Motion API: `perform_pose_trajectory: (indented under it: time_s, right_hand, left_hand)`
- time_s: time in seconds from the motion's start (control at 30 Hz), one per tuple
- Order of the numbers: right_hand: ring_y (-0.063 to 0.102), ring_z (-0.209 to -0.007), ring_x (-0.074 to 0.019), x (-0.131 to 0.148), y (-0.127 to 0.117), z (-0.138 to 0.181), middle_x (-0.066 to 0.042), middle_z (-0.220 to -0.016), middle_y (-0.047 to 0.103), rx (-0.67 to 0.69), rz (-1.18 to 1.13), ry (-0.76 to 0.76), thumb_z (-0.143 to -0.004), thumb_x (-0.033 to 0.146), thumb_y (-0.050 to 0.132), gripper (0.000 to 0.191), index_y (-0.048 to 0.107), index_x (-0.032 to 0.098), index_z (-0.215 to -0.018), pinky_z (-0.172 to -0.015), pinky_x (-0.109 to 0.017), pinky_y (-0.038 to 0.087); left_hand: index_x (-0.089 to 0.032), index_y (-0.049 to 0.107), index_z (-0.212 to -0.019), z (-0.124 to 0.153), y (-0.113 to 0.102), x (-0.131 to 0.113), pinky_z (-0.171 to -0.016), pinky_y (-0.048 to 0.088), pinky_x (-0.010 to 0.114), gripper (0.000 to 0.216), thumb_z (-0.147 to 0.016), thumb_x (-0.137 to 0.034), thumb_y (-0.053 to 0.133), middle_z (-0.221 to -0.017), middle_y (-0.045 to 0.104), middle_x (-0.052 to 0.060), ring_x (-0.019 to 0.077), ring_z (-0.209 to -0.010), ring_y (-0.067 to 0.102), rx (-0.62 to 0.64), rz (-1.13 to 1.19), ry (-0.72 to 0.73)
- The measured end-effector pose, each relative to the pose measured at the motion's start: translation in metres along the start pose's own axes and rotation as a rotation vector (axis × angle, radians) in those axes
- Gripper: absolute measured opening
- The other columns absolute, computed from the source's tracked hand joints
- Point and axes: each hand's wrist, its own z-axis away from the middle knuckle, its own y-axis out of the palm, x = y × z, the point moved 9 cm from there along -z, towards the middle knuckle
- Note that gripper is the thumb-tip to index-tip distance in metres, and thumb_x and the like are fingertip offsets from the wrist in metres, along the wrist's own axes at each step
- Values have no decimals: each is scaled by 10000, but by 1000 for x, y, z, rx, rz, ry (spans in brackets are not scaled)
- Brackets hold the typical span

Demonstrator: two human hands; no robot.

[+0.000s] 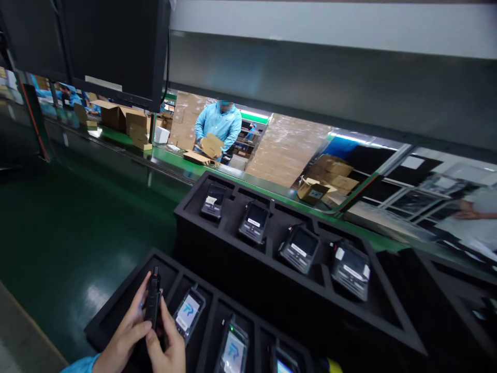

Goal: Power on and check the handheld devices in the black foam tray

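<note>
A black handheld radio (152,303) is held upright and edge-on between my hands, its short antenna stub at the top. My left hand (126,329) grips it from the left, thumb on its lower part. From the right, my right hand (167,339) closes on it, fingers along its side. Both hands are over the leftmost slot of a black foam tray (155,255). Other radios lie in that tray: one with a lit screen (189,312) beside my right hand, another with a green light (234,348), and a third (284,361) cut off by the bottom edge.
Behind, a taller foam tray (248,269) holds several radios with dark screens (254,221). More foam (446,290) stands at the right. Monitors (112,46) hang upper left above the green bench (97,207). Across it, a person in blue (218,124) holds cardboard.
</note>
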Motion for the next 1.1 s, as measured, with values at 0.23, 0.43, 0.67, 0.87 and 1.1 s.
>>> perform_pose_trajectory:
  time_s: [0.23,0.43,0.67,0.87,1.1]
  right_hand:
    - [428,-1367,-231,32,12,-2,-24,-1458,484,150,-42,146,-839,300,606,556,498,321,-1385,-1150,-423,329]
    - [380,-1397,-241,31,14,0,-4,-1491,445,175,-168,159,-800,388,684,597,506,362,-1369,-1160,-419,313]
    - [474,-1329,-267,33,14,-1,-50,-1437,511,107,-181,137,-787,500,700,598,554,320,-1338,-1100,-414,402]
    - [543,-1266,-238,40,9,-1,-46,-1369,578,19,-106,42,-802,328,661,522,581,300,-1317,-1058,-361,447]
    - [540,-1269,-231,38,4,12,-21,-1390,561,34,80,-38,-862,404,599,528,513,324,-1377,-1055,-335,458]
  left_hand:
    - [-323,130,-1519,-5,-5,-5,-1088,415,351,911,-796,-469,665,-1535,365,81,307,-1394,370,44,-135,64]
    - [-280,139,-1521,-7,-2,-6,-1104,406,352,941,-779,-462,689,-1514,396,110,300,-1389,383,45,-128,48]
    - [-268,106,-1532,-2,1,0,-1169,321,369,812,-865,-500,508,-1519,408,36,270,-1454,251,40,43,-45]
    - [-279,112,-1531,0,3,2,-1169,316,377,858,-834,-546,533,-1516,412,43,283,-1433,301,75,21,-69]
    - [-244,130,-1519,-3,-1,-5,-1087,428,372,1000,-742,-539,685,-1514,387,124,334,-1333,446,92,-211,29]
